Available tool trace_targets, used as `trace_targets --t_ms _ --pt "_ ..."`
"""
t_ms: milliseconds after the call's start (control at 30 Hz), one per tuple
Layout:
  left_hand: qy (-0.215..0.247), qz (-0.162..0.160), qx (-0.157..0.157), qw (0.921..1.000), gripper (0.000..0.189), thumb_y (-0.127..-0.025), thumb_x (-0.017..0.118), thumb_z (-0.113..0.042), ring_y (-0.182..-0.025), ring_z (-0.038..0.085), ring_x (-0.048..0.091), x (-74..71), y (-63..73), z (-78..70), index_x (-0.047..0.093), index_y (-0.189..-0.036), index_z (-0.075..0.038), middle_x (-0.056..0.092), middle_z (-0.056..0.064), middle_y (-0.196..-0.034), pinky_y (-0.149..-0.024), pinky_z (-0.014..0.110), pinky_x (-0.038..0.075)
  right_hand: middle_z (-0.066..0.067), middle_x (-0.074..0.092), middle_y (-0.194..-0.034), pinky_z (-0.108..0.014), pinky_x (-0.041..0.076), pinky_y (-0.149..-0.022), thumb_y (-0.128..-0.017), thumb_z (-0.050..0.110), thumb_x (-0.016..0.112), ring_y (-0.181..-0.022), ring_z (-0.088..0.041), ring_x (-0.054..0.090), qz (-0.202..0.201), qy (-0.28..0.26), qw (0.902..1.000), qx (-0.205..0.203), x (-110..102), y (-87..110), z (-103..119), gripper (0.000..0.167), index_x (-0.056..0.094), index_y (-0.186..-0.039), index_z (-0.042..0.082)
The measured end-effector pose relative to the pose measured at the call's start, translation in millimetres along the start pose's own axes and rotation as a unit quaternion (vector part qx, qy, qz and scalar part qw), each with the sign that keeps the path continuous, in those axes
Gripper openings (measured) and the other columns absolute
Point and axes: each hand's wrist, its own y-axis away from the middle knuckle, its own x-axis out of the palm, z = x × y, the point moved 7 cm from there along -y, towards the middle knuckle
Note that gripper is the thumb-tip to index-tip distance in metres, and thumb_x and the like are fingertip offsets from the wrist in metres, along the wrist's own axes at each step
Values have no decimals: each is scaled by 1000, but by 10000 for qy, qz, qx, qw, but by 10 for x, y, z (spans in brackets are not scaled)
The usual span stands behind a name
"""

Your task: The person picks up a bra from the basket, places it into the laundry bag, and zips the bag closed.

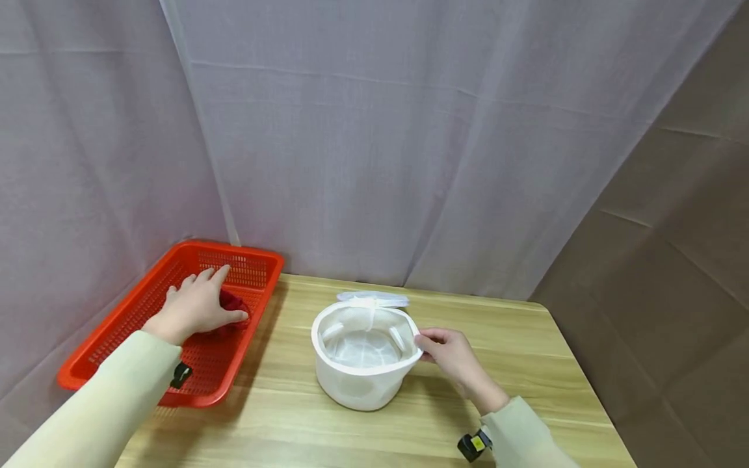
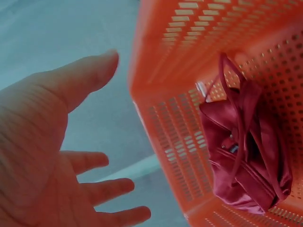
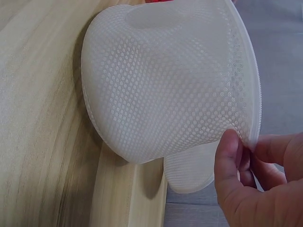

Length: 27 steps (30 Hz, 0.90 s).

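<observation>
A round white mesh laundry bag (image 1: 359, 389) stands upright on the table, its top open. Its zip lid (image 1: 377, 298) is folded out behind it. At the right of the rim, my right hand (image 1: 455, 359) pinches the zipped edge between thumb and fingers; the right wrist view shows the honeycomb mesh (image 3: 161, 90) beside that hand (image 3: 279, 201). My left hand (image 1: 196, 305) reaches over the red basket with fingers spread. Inside lies a crumpled dark red satin piece with thin straps (image 2: 251, 151), partly hidden by that hand in the head view and apart from its fingers in the left wrist view.
The red plastic basket (image 1: 250, 335) with slotted walls sits at the table's left side. Grey cloth (image 1: 351, 162) hangs behind and to the left, a brown one (image 1: 655, 292) to the right. The wooden table (image 1: 497, 325) extends around the mesh bag.
</observation>
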Motion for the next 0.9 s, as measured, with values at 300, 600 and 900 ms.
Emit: trace_targets --t_ms 300,600,900 --pt "-4 317 113 9994 102 -74 80 -44 -123 59 30 176 -148 9 29 -148 2 32 34 -142 -95 75 23 -15 68 -101 -41 54 -80 -92 7 64 -85 -24 67 50 -76 10000 40 -85 85 -22 21 68 -109 -5" --pt "51 929 -58 9956 98 -70 84 -43 -119 62 30 386 -142 133 38 -140 7 32 38 -138 -88 77 27 -15 67 -103 -36 55 -80 -93 8 64 -89 -24 66 -12 -232 9996 138 -121 200 -76 24 66 -111 -7" --pt "101 1431 -135 9896 94 -68 86 -39 -108 61 41 500 -142 299 40 -133 13 44 41 -120 -89 71 36 -17 66 -102 -37 55 -79 -93 8 63 -87 -25 66 78 -272 9996 65 -98 224 -32 22 67 -109 -7"
